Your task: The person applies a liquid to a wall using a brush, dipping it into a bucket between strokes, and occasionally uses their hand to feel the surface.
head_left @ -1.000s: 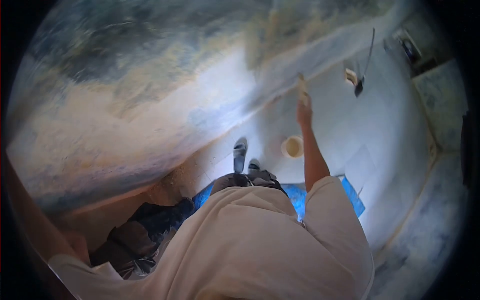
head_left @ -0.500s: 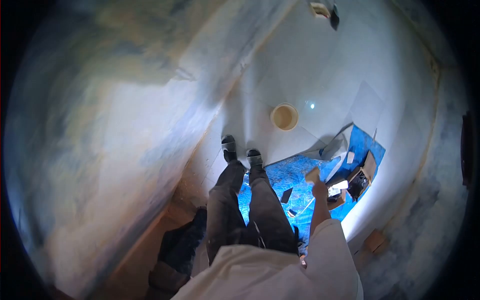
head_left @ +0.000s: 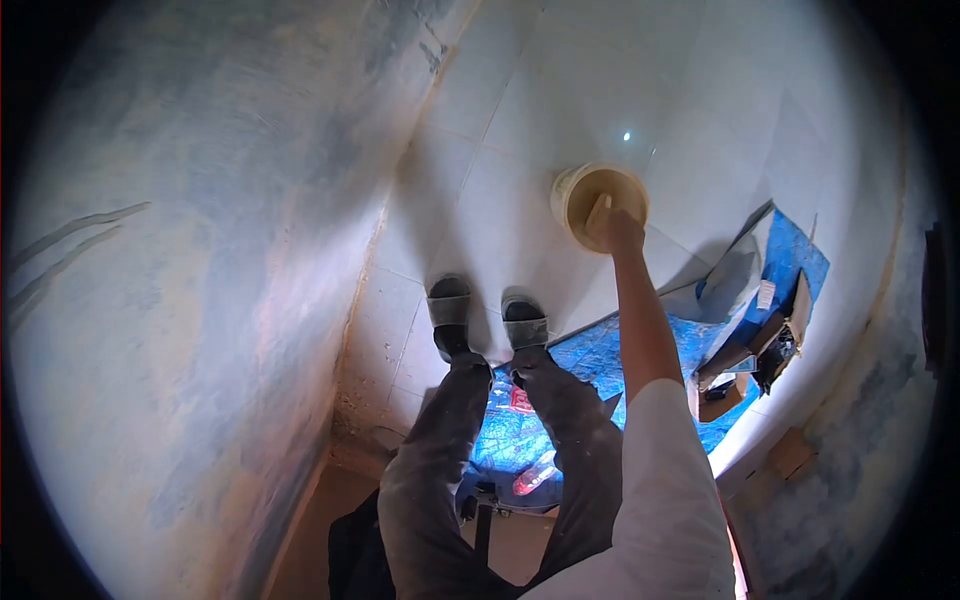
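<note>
My right hand (head_left: 623,232) reaches down into the mouth of a cream bucket (head_left: 563,200) on the tiled floor. Its fingers are closed around a pale, sponge-like block (head_left: 599,212), which sits inside the bucket's rim. The hand covers part of the block, so I cannot make out its exact kind. What the bucket contains is not clear. My left hand is out of the frame.
My slippered feet (head_left: 450,300) stand on pale tiles near a patchy, plastered wall (head_left: 220,260). Blue sheeting (head_left: 590,350) spreads beneath and beside my legs. On its right lie open cardboard boxes (head_left: 725,395) with things in them.
My right hand, with the pale block, has moved from above the blue sheeting up and forward into the bucket. The view has shifted, bringing the bucket closer.
</note>
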`<state>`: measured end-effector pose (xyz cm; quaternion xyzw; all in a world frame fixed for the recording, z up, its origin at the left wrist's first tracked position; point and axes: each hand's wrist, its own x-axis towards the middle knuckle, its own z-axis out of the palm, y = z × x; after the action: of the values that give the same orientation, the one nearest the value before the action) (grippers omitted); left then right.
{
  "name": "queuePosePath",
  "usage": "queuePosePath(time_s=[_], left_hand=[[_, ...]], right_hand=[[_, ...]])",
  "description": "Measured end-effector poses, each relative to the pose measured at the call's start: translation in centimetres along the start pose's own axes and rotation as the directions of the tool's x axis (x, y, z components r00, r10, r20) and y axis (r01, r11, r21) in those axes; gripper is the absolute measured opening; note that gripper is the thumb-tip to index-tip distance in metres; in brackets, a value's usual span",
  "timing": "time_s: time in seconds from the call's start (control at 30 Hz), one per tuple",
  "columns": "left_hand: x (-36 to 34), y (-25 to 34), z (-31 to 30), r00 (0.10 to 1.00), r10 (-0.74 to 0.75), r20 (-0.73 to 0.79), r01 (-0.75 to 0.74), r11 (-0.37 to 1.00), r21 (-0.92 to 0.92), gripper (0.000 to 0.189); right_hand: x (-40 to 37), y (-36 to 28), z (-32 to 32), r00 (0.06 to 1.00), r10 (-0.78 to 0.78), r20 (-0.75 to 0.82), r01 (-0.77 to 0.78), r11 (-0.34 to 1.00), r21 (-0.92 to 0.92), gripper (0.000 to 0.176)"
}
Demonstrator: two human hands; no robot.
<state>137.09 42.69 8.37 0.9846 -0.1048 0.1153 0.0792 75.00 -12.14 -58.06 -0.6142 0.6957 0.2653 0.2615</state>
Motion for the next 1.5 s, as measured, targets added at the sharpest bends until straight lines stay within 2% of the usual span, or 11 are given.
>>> queuePosePath(time_s=[0.2,0.33,0.4,0.67,1.0,1.13,1.2,1.27,1.33,1.37,1.5], left_hand=[[-0.3,0.1,1.9,0.996,-0.014,0.091,0.010,0.999,0.047,0.050],[0.8,0.2,-0.1,0.997,0.010,0.081,-0.013,0.999,0.032,0.052],[2.1,0.7,-1.8,0.997,0.042,0.061,-0.042,0.999,0.010,0.052],[8.6,1.3,-14.5,0.947,0.218,-0.234,-0.222,0.975,0.010,0.054],[20.9,-6.3,-43.6,0.434,0.291,-0.852,-0.281,0.943,0.179,0.057],[25.9,-13.3,-47.5,0.296,0.260,-0.919,-0.292,0.941,0.172,0.058],[28.2,-14.6,-47.0,0.266,0.267,-0.926,-0.356,0.920,0.163,0.059],[30.0,-12.2,-45.9,0.212,0.277,-0.937,-0.449,0.879,0.159,0.060],[28.2,-5.5,-44.3,0.082,0.310,-0.947,-0.444,0.862,0.243,0.060],[26.0,-0.7,-43.6,0.033,0.284,-0.958,-0.458,0.856,0.238,0.060],[22.4,5.5,-44.0,-0.030,0.215,-0.976,-0.514,0.834,0.199,0.060]], right_hand=[[2.2,1.6,2.2,0.996,-0.082,0.028,0.085,0.988,-0.130,0.022],[-3.2,3.5,-1.3,0.982,-0.078,-0.173,0.094,0.992,0.085,0.026],[-8.0,4.0,-5.8,0.999,-0.020,-0.042,0.022,0.999,0.041,0.025],[-19.5,7.8,-10.9,0.952,-0.037,-0.305,0.092,0.982,0.166,0.030],[-29.0,8.5,-16.6,0.998,0.003,-0.056,0.018,0.931,0.363,0.038],[-32.0,9.7,-17.3,0.991,-0.135,-0.010,0.134,0.969,0.209,0.048],[-35.1,9.1,-19.2,0.977,-0.168,-0.132,0.205,0.911,0.359,0.046],[-34.0,8.7,-18.6,0.902,-0.262,-0.343,0.387,0.843,0.375,0.039],[-38.8,6.5,-22.7,0.971,-0.238,-0.015,0.144,0.538,0.831,0.035],[-39.8,5.2,-23.4,0.948,-0.302,-0.099,0.215,0.379,0.900,0.031],[-46.8,-3.2,-35.1,0.874,-0.408,-0.266,0.382,0.236,0.894,0.033]])
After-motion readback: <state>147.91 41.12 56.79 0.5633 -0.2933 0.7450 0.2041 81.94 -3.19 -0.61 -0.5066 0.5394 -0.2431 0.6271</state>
